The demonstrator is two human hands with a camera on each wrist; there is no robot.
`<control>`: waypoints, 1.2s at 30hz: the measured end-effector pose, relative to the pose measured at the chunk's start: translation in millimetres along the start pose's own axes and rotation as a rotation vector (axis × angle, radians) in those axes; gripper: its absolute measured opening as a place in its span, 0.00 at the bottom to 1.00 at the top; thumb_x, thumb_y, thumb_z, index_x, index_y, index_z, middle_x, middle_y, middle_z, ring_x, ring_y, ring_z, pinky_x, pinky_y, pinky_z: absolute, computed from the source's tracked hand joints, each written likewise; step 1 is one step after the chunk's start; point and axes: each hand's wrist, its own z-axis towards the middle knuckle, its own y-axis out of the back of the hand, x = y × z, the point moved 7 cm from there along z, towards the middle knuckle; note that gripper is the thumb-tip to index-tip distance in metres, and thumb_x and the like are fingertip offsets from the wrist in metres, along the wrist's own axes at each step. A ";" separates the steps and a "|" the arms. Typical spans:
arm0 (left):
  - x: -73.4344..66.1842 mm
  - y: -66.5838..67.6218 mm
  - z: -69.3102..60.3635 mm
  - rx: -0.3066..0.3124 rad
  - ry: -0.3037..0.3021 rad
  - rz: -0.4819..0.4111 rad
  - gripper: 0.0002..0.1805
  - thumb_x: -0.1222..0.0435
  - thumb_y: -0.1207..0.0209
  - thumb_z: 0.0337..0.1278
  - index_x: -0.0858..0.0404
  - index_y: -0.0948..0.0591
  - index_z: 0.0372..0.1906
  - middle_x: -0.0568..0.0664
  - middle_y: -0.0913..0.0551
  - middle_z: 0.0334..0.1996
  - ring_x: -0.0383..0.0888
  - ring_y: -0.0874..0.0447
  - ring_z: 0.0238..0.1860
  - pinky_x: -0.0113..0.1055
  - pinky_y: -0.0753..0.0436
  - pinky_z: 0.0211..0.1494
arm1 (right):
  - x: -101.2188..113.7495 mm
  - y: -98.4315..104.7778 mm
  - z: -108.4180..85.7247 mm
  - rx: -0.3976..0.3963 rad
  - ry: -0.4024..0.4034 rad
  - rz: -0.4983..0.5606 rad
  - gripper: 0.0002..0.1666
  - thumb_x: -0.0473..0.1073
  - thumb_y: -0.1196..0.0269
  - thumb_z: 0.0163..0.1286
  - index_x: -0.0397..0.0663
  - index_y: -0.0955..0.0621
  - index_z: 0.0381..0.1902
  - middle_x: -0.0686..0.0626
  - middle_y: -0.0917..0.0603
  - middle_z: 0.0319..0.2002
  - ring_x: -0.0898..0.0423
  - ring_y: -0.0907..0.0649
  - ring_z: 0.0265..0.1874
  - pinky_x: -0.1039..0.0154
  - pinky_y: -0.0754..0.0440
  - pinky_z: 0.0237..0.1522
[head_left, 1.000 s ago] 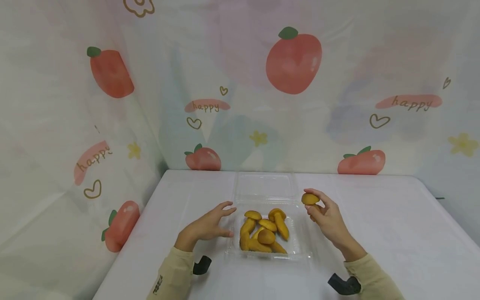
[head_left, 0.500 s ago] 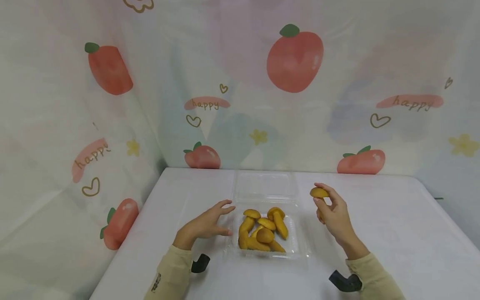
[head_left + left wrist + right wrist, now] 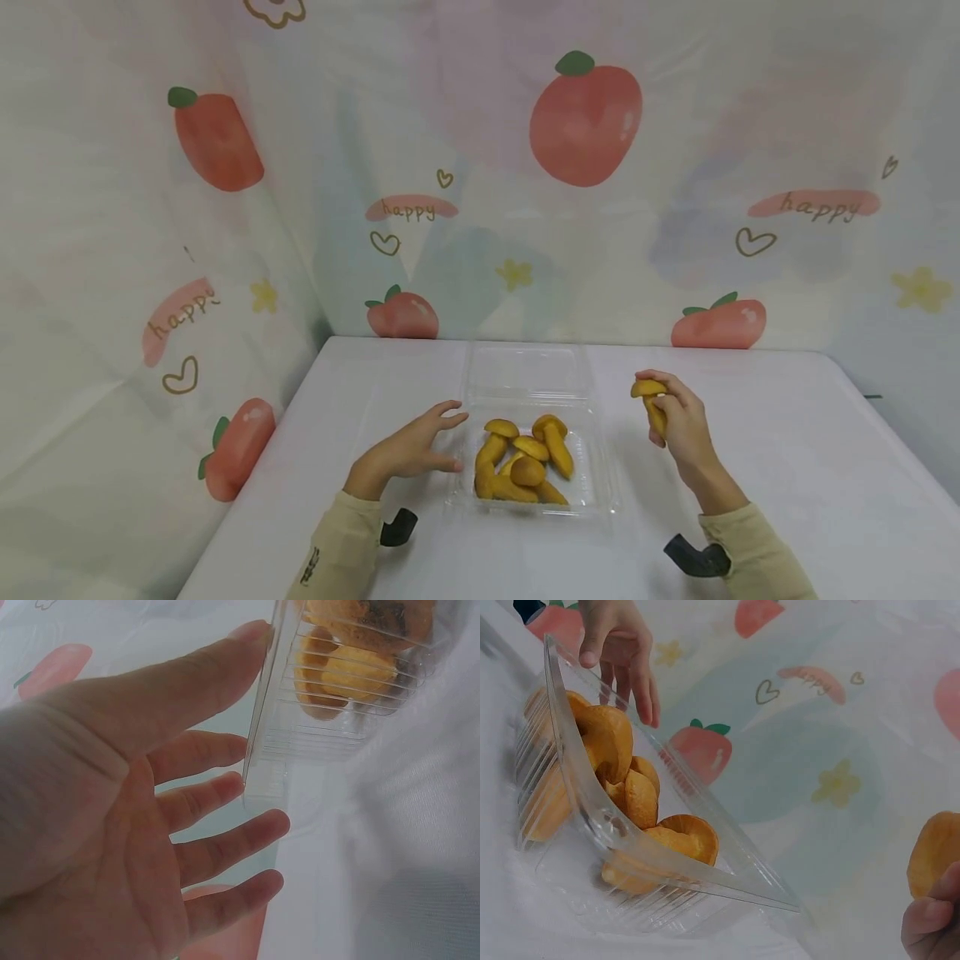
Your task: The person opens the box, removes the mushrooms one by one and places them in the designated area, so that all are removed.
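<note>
My right hand (image 3: 688, 433) pinches a yellow-brown mushroom (image 3: 648, 389) above the table, right of a clear plastic box; its cap is on top and its stem points down. In the right wrist view only part of this mushroom (image 3: 934, 851) and some fingertips show, at the right edge. Several similar mushrooms (image 3: 557, 450) lie in the box (image 3: 591, 487). My left hand (image 3: 408, 448) is at the box's left side with fingers spread, holding nothing. In the left wrist view its thumb tip (image 3: 251, 630) lies at the box's rim; whether it touches cannot be told.
The box's clear lid (image 3: 528, 372) lies folded back toward the rear of the white table (image 3: 787, 467). A patterned cloth wall (image 3: 480, 125) rises behind and on the left. A black wrist piece (image 3: 697, 557) sits below each forearm.
My right hand has moved rightward, away from the box, with the mushroom, and turned so that more of the stem shows. The left hand stays in place.
</note>
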 end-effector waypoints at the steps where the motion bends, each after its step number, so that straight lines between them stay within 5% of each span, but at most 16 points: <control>1: 0.1 0.0 0.1 0.000 -0.002 0.000 0.44 0.60 0.29 0.58 0.63 0.35 0.76 0.57 0.45 0.81 0.61 0.44 0.79 0.63 0.39 0.78 | 0.2 0.5 0.0 -0.003 0.010 0.003 0.26 0.30 0.60 0.76 0.58 0.20 0.52 0.61 0.19 0.39 0.61 0.30 0.15 0.70 0.30 0.13; 9: -0.6 0.6 -1.0 -0.002 -0.003 -0.001 0.43 0.60 0.29 0.58 0.63 0.35 0.76 0.57 0.45 0.81 0.61 0.44 0.79 0.63 0.39 0.78 | -1.3 1.4 0.4 -0.014 0.068 0.053 0.23 0.29 0.54 0.76 0.57 0.21 0.55 0.59 0.19 0.43 0.60 0.28 0.14 0.71 0.25 0.16; 20: -0.1 1.9 -1.0 -0.014 0.001 -0.007 0.43 0.61 0.28 0.57 0.63 0.35 0.76 0.57 0.45 0.81 0.61 0.45 0.80 0.63 0.40 0.78 | 6.7 -7.5 3.8 0.087 0.212 0.026 0.25 0.30 0.46 0.77 0.52 0.27 0.68 0.58 0.20 0.47 0.62 0.21 0.19 0.72 0.19 0.25; 36: -1.7 -0.4 -1.3 -0.017 -0.009 0.010 0.43 0.62 0.29 0.57 0.64 0.34 0.76 0.57 0.44 0.80 0.61 0.44 0.79 0.62 0.39 0.78 | 3.1 -9.0 1.6 0.095 0.177 -0.158 0.33 0.25 0.47 0.72 0.40 0.35 0.74 0.57 0.32 0.59 0.63 0.17 0.34 0.73 0.18 0.33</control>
